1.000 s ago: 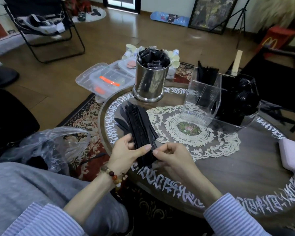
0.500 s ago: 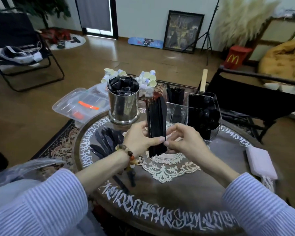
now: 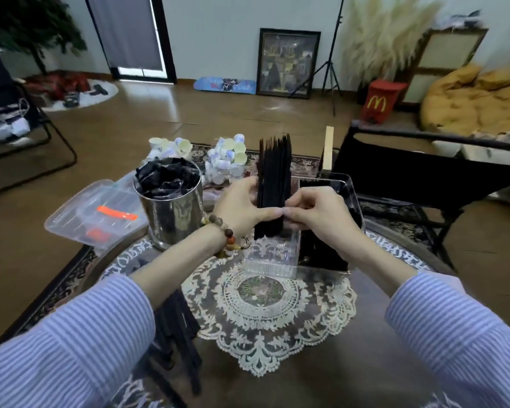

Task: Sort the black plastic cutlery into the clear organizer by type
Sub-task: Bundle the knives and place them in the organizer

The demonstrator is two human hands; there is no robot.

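Cutlery bundle (image 3: 273, 184) now over organizer (image 3: 273, 257), between fingers (image 3: 270, 214).

Black cutlery bundle (image 3: 273, 184), blue-and-white striped sleeves (image 3: 454, 337), cream lace doily (image 3: 265, 313).

brown wood floor (image 3: 218, 125), pale wall (image 3: 218, 33), framed picture (image 3: 287, 63) leaning, black folding chair (image 3: 409, 172) right

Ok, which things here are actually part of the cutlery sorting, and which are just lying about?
Part of the job:
- bundle of black cutlery, held upright by the left hand and right hand
- clear organizer, right section already dark with cutlery
- loose black cutlery on the table

Just lying about:
- steel canister
- lidded plastic box
- small cups
- lace doily
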